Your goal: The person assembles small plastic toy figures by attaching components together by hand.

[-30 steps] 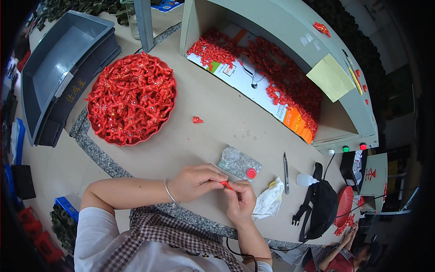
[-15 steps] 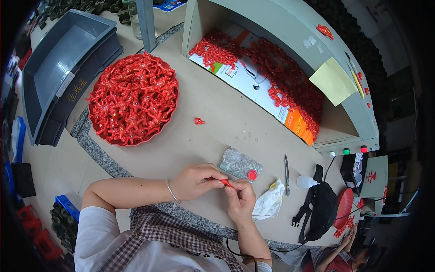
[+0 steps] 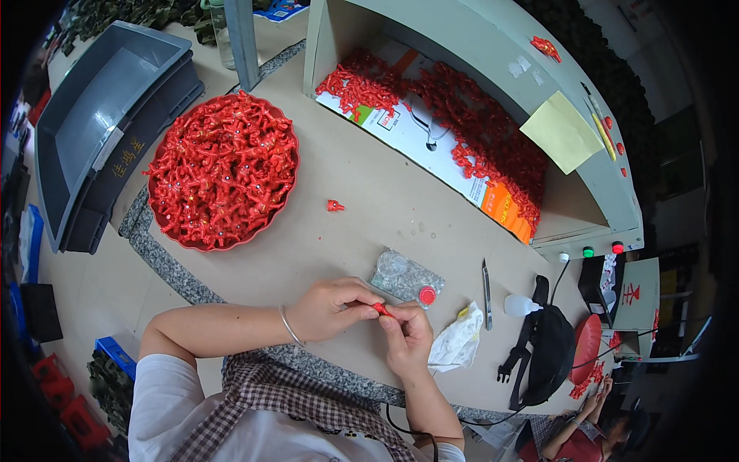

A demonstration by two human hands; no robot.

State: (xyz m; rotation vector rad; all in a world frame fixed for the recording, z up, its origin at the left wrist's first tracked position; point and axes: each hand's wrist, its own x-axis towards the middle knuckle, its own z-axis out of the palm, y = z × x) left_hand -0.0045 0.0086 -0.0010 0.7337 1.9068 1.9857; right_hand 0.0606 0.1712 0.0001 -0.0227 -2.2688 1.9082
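Note:
Between my fingertips is a small red plastic figure part point(image 3: 382, 309), mostly covered by my fingers. My left hand point(image 3: 336, 308) pinches it from the left, and my right hand point(image 3: 408, 336) grips it from the right with thumb and fingers. Just beyond my hands lies a clear slab point(image 3: 412, 274) bearing a round clear dish and a red cap-like disc point(image 3: 427, 295). A scalloped red bowl point(image 3: 206, 248), heaped with red figures point(image 3: 223, 165), stands to the left. One loose red piece point(image 3: 335, 205) rests on the table between the bowl and the booth.
An open grey booth point(image 3: 589, 212) at the back holds many red pieces on a printed board. Grey crates point(image 3: 115, 100) stand far left. Right of my hands are a crumpled white cloth point(image 3: 456, 343), tweezers point(image 3: 487, 296), a white squeeze bottle point(image 3: 522, 306) and a black waist bag point(image 3: 548, 358). Another person sits lower right.
The whole view has shifted very slightly. My hands keep the same two-handed hold on the red piece, with hardly any visible movement.

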